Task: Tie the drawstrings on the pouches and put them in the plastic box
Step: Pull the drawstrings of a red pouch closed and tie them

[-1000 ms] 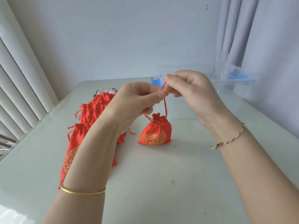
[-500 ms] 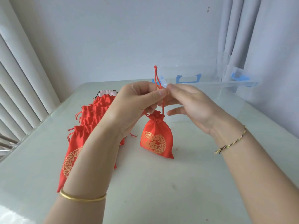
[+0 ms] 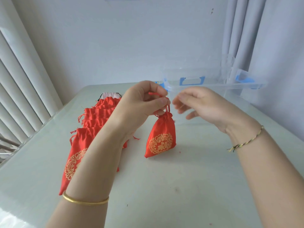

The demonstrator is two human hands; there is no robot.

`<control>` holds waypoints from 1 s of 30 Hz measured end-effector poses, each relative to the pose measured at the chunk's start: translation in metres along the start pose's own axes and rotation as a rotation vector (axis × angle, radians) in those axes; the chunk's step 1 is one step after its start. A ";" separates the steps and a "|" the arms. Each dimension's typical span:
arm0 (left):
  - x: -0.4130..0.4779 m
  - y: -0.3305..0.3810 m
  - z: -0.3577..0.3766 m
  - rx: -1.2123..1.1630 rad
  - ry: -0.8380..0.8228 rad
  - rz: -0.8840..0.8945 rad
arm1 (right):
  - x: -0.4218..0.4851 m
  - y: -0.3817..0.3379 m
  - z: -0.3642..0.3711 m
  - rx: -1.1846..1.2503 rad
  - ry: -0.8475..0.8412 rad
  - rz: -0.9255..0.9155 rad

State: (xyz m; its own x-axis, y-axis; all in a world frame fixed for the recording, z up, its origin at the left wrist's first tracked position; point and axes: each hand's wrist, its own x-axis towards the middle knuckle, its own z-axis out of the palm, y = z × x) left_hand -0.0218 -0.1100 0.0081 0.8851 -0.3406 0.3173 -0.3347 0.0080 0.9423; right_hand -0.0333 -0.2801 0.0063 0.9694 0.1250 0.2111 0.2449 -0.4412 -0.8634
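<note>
— so, why is the bench (image 3: 197, 186) laid out like this?
— the plastic box (image 3: 213, 83) sits open at the upper right of the frame, just past the hands, so i'd guess each finished pouch can go straight in. the untied pouches (image 3: 92, 129) lie overlapping in a row down the left, near the left arm.
— and the one in the middle?
— that pouch (image 3: 162, 139) hangs at centre frame, neck gathered, gold print facing the camera. i think hanging lets its own weight keep the neck cinched. whether its lower corner touches the bench i cannot tell.
— what holds it?
— the left hand (image 3: 144, 99), just above the neck. its grip is narrow, thumb and fingers pinching the drawstring (image 3: 167, 110), with a red end poking out above the thumb.
— and the other?
— the right hand (image 3: 205, 104) is just beside it, blurred, its grip wide and holding nothing i can see, fingers loosely spread toward the cord. it looks placed to take the loose end. the tie doesn't look finished to me.
</note>
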 end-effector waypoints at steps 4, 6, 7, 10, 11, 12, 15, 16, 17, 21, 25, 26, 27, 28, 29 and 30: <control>-0.002 0.001 0.004 0.354 -0.045 0.233 | 0.005 0.000 0.013 0.245 -0.037 -0.074; -0.003 -0.001 0.006 0.518 0.010 0.360 | 0.004 0.001 0.016 0.311 -0.110 -0.050; -0.002 -0.003 0.007 0.580 0.045 0.418 | 0.005 0.003 0.016 0.346 -0.134 -0.029; -0.001 -0.008 0.007 0.708 0.161 0.538 | 0.005 0.007 0.011 0.447 -0.200 0.003; -0.001 -0.008 0.008 0.731 0.199 0.573 | 0.005 0.008 0.010 0.466 -0.227 -0.001; -0.001 -0.009 0.008 0.747 0.229 0.603 | 0.004 0.007 0.010 0.476 -0.251 -0.008; 0.000 -0.009 0.008 0.753 0.257 0.639 | 0.002 0.004 0.010 0.465 -0.254 -0.026; 0.000 -0.009 0.008 0.736 0.252 0.628 | 0.002 0.004 0.010 0.455 -0.242 -0.031; 0.000 -0.009 0.008 0.708 0.248 0.603 | 0.002 0.003 0.010 0.455 -0.225 -0.027; 0.003 -0.011 0.008 0.590 0.250 0.455 | 0.007 0.001 0.009 0.503 -0.086 0.038; 0.005 -0.011 0.004 0.461 0.243 0.267 | 0.008 0.003 0.007 0.452 0.082 0.030; 0.005 -0.012 0.003 0.480 0.249 0.244 | 0.009 0.004 0.006 0.490 0.119 0.046; 0.005 -0.012 0.002 0.507 0.250 0.218 | 0.010 0.005 0.006 0.567 0.140 0.067; 0.005 -0.013 0.002 0.539 0.250 0.187 | 0.010 0.005 0.006 0.687 0.130 0.088; 0.006 -0.015 0.003 0.556 0.250 0.151 | 0.011 0.004 0.007 0.839 0.092 0.107; 0.006 -0.017 0.004 0.561 0.255 0.110 | 0.011 0.004 0.008 0.997 0.045 0.125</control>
State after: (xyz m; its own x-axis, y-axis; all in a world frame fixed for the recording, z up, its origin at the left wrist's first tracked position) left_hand -0.0116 -0.1158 -0.0062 0.8618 -0.1303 0.4902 -0.4862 -0.4879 0.7250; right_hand -0.0220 -0.2729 0.0014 0.9921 0.0855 0.0920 0.0373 0.4990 -0.8658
